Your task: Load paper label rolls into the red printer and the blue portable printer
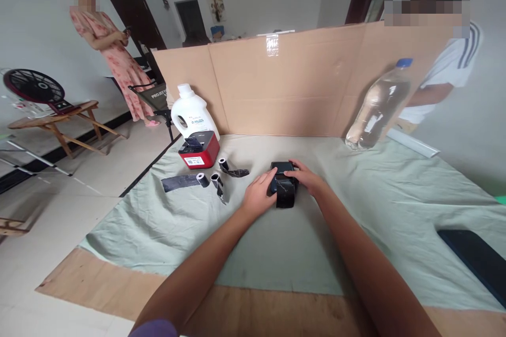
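In the middle of the cloth sits a small black box-shaped device [283,167] that looks like a portable receipt printer. A glossy black strip [285,195] curls down from its front. My left hand [258,194] grips its left side, and my right hand [310,179] holds the right side with the thumb over the top. Left of them lie three small rolls with dark paper: an upright roll [223,164], another roll [216,181] with a loose tail, and a roll [202,180] beside a long dark strip [178,183]. Parts of the device are hidden by my fingers.
A red and black printer [200,151] stands at the back left before a white detergent jug [193,113]. A large water bottle [377,108] leans against the cardboard screen [284,89]. A dark phone [474,260] lies at right. Two people stand beyond the table.
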A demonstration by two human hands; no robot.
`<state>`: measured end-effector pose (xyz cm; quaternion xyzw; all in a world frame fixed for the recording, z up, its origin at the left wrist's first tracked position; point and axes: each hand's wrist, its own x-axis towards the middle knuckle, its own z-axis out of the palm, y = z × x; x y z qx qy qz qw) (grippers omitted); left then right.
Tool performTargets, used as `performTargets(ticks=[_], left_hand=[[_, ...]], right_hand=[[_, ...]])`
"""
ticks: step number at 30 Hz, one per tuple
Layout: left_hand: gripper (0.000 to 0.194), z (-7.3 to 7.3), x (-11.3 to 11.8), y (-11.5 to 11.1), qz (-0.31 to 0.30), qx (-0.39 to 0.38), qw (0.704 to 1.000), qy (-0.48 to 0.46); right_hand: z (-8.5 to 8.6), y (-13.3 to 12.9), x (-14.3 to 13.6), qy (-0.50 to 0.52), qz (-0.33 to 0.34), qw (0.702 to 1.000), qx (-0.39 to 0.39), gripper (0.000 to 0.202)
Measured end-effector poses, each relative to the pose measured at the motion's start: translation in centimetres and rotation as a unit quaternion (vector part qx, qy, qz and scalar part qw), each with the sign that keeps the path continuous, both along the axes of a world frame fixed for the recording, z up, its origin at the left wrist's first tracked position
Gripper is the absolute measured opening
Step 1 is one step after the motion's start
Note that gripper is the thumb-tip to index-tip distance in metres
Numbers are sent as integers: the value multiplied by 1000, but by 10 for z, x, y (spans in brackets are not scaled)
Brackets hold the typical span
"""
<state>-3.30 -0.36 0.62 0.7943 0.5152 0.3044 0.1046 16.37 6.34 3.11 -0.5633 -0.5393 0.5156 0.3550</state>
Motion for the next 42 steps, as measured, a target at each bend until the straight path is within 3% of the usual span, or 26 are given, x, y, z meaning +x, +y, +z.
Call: performTargets(ticks=[8,17,28,35,38,42], left_hand=[[74,8,0,1,20,-24,999,27],[74,3,1,1,26,-20,999,24],[78,0,-1,1,27,-18,999,-20],[83,-4,-2,3,30,-38,999,-15],[96,-4,-1,7,42,-50,998,14],[104,-5,2,11,10,-58,997,41]], right_hand=[[-8,10,11,54,14,998,-41,69],[-7,1,8,25,-8,1000,-13,61],[-11,4,16,101,2,995,-15,47],[-10,6,13,75,-3,997,-15,50],[-15,3,17,20,34,999,25,51],[-27,-13,27,-81,114,969,205,66]])
